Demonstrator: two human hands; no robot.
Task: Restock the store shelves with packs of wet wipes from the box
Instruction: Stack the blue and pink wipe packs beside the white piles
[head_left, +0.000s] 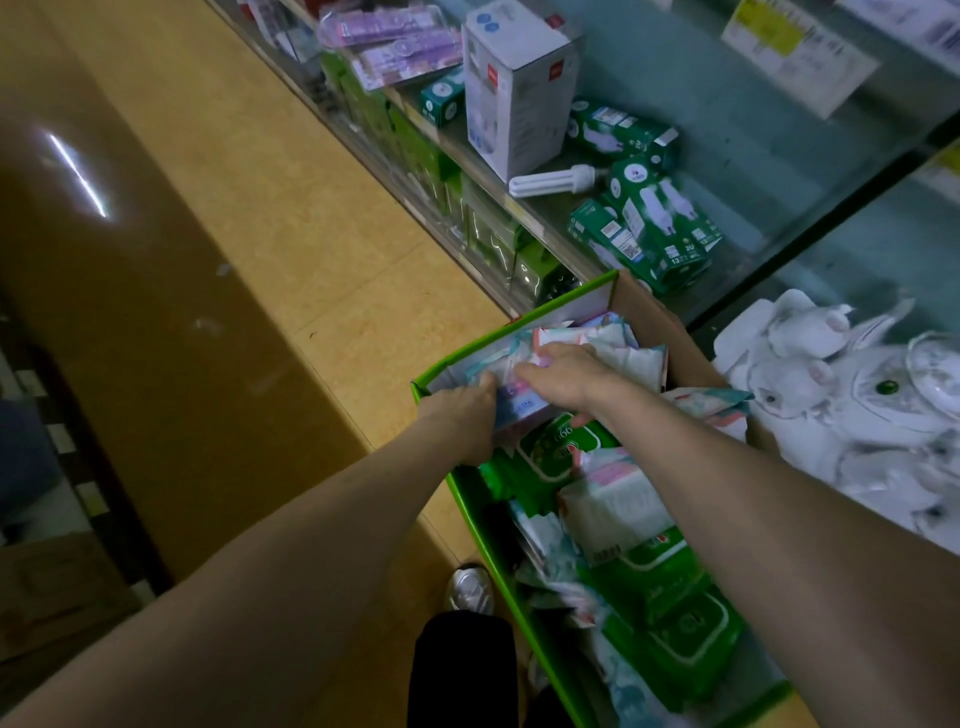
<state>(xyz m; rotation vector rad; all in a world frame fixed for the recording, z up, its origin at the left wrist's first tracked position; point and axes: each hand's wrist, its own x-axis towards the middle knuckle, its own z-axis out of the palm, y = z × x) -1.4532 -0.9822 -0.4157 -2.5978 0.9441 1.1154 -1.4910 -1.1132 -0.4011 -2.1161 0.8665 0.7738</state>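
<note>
Many glossy green and pastel packs (685, 639)

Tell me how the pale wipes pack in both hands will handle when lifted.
Probably floppy: the pale wipes pack, gripped by the left hand and right hand, is soft wrap, crumpled like its neighbours. Possibly slippery: its film looks glossy. Unlikely to roll: it's flat.

Head cam, wide-angle, looks fwd & down, close over box (470, 512).
</note>
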